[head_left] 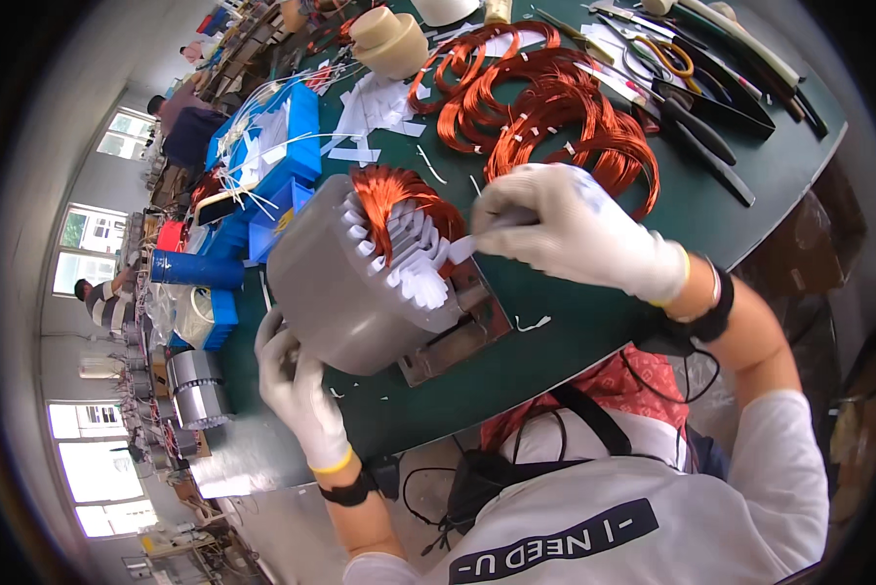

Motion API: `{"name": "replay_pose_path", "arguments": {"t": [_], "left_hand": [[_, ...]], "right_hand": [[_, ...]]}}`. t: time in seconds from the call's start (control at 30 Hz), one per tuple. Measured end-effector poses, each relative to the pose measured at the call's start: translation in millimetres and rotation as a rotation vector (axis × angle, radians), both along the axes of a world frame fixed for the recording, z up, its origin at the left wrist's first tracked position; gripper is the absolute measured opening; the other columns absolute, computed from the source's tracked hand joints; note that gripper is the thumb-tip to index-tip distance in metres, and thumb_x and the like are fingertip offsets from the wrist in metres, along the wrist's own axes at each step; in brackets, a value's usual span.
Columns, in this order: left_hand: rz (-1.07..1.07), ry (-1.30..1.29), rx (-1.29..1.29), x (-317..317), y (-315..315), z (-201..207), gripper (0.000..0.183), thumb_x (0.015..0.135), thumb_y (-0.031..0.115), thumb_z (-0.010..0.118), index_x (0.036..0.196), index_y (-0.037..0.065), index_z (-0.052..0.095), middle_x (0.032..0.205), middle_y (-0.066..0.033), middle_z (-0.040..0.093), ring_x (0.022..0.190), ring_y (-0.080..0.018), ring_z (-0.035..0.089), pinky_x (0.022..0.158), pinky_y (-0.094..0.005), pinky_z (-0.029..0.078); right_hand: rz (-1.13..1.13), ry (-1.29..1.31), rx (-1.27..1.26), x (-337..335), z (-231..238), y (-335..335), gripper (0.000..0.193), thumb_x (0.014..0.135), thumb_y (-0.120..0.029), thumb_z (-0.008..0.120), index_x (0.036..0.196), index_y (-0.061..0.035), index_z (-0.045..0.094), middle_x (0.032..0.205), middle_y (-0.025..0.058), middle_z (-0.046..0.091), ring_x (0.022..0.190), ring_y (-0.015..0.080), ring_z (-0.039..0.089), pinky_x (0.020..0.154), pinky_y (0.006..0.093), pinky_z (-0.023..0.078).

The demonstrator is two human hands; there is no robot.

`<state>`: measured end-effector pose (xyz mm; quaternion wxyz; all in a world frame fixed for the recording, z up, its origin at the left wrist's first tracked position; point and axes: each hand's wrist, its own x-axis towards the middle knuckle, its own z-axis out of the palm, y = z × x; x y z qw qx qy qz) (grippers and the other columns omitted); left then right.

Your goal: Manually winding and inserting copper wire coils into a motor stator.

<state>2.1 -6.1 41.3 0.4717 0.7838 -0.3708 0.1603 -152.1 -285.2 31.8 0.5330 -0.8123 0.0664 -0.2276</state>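
A grey motor stator (345,292) lies tilted on a metal stand (457,336), its slotted opening toward my right. Orange-red copper wire (399,195) is wound into some of its slots, and white insulation slips (420,281) stick out along the lower rim. My left hand (301,390), in a white glove, rests against the stator's lower left side with fingers stretched out. Beside the opening, my gloved right hand (570,229) is closed in a pinch on a small white insulation paper slip (461,250). Its fingertips are partly hidden by the glove's curl.
Loose copper wire coils (545,107) lie beyond my right hand. Pliers, scissors (664,60) and a black-handled tool (701,136) are at the far right. Blue bins (297,136), paper scraps (375,107) and another stator (196,385) are on the left. People work farther off.
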Motion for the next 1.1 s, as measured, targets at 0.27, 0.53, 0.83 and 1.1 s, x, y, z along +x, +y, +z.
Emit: {"name": "replay_pose_path", "arguments": {"t": [0.27, 0.53, 0.83, 1.1], "left_hand": [[-0.151, 0.534, -0.009, 45.4, 0.2, -84.1, 0.030, 0.091, 0.016, 0.064, 0.112, -0.004, 0.059, 0.115, -0.0116, 0.061, 0.100, -0.0180, 0.059, 0.087, -0.0327, 0.048], [-0.163, 0.544, 0.112, 60.1, 49.6, -99.7, 0.033, 0.091, 0.019, 0.065, 0.113, -0.004, 0.059, 0.115, -0.0116, 0.061, 0.101, -0.0182, 0.059, 0.088, -0.0330, 0.048], [-0.169, 0.499, 0.203, 47.7, 50.9, -105.0, 0.036, 0.091, 0.023, 0.065, 0.114, -0.005, 0.059, 0.116, -0.0116, 0.061, 0.101, -0.0184, 0.059, 0.088, -0.0332, 0.048], [-0.177, 0.424, 0.272, 54.2, 45.3, -99.7, 0.040, 0.091, 0.026, 0.066, 0.115, -0.005, 0.058, 0.116, -0.0116, 0.061, 0.102, -0.0186, 0.059, 0.089, -0.0335, 0.048]], "right_hand": [[0.265, 0.215, 0.104, 30.6, -0.5, -5.8, 0.015, 0.080, -0.013, 0.067, 0.088, -0.0014, 0.071, 0.073, 0.0079, 0.067, 0.064, 0.0163, 0.064, 0.062, 0.0292, 0.050], [0.339, 0.333, 0.378, 33.6, 1.8, -7.4, 0.014, 0.079, -0.007, 0.064, 0.089, 0.0015, 0.069, 0.074, 0.0127, 0.069, 0.070, 0.0166, 0.070, 0.062, 0.0288, 0.053], [0.337, 0.373, 0.467, 31.6, -3.1, -14.5, 0.015, 0.081, -0.004, 0.069, 0.095, 0.0013, 0.067, 0.080, 0.0058, 0.068, 0.067, 0.0075, 0.063, 0.059, 0.0245, 0.051], [0.301, 0.225, 0.330, 34.7, -17.4, -3.8, 0.013, 0.081, -0.011, 0.065, 0.090, -0.0022, 0.070, 0.076, 0.0125, 0.069, 0.069, 0.0243, 0.069, 0.065, 0.0336, 0.053]]}}
